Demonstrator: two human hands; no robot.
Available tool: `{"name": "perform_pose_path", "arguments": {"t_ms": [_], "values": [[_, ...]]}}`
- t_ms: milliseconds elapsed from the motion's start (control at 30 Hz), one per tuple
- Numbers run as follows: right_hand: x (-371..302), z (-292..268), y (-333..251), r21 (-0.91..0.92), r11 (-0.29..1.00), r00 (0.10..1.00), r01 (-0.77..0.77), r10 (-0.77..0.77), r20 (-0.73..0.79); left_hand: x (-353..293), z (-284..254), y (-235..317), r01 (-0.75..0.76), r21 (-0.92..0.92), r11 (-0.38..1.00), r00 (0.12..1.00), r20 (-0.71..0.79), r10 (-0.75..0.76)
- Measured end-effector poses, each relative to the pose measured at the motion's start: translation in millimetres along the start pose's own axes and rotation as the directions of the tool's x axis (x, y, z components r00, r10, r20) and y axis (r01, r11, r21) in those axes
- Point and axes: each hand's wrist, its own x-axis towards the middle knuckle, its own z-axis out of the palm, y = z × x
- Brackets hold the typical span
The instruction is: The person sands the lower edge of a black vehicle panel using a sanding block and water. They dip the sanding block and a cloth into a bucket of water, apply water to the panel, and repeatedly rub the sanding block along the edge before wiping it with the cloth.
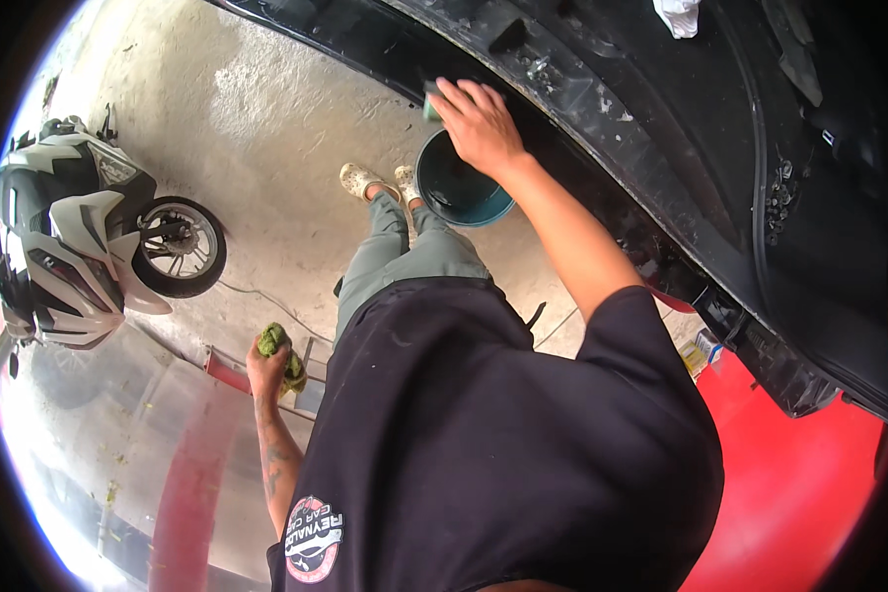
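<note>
My right hand [481, 128] reaches forward to the black sill [390, 69] of the car body. Under its fingertips is a small green sponge [430, 109], mostly covered by the fingers and lying against the sill. Below that hand stands a round teal bucket [485, 217] with a dark inside; what it holds is hard to make out. My left hand [262, 367], out to the side and low, is closed around a bunched yellow-green cloth [291, 370]. The cloth hangs out past the fingers.
A white and black scooter [79, 232] stands on the concrete floor [266, 109] at the left. The dark car interior [701, 128] fills the upper right, with a crumpled white piece [678, 15] on it. A red panel [779, 474] is at the lower right. A thin cable [266, 298] crosses the floor.
</note>
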Motion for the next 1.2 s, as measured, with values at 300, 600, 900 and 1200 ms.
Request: {"name": "perform_pose_path", "arguments": {"t_ms": [300,600,900,1200], "values": [[-8.9,-1.6,5.1,-0.034,0.992,0.992,0.124,-0.123,0.029,0.1,0.2,-10.7,0.041,-0.169,0.985,0.999,0.012,-0.04],[-1.9,2.3,-5.2,0.015,0.994,0.994,0.107,-0.108,0.032,13.9,-17.5,6.1,-0.021,-0.183,0.983,0.998,-0.057,0.01],[104.3,35.0,-11.6,-0.02,0.989,0.988,0.146,-0.147,-0.046,6.7,-7.1,7.5,0.024,-0.095,0.995,0.999,-0.043,-0.028],[64.7,34.7,-27.6,-0.001,0.992,0.99,0.128,-0.128,-0.055,12.8,-28.7,-17.8,0.059,-0.151,0.987,0.996,-0.063,-0.069]]}}
